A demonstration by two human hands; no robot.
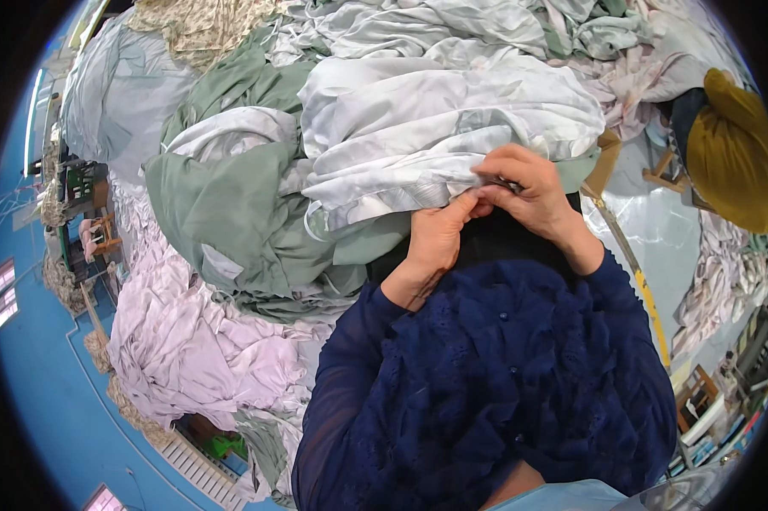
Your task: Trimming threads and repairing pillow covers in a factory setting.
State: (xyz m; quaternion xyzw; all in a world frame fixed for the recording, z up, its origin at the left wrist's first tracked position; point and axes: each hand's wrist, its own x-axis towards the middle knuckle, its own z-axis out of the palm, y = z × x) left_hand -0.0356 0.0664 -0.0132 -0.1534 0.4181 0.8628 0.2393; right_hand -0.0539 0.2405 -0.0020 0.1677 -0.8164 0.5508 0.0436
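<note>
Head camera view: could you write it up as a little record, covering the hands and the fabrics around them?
Left hand: fingers bent, beside the near edge of the white patterned cloth
Right hand: fingers curled, its fingertips close to the left's
Between fingertips: too small to tell
Left of white cloth: bunched green cloth
Lower left: pale lilac cloth
Far right: mustard cloth
Sleeves: dark blue

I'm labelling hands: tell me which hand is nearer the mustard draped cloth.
Right. The right hand is left of the mustard cloth, apart from it; the left hand is farther left.
</note>
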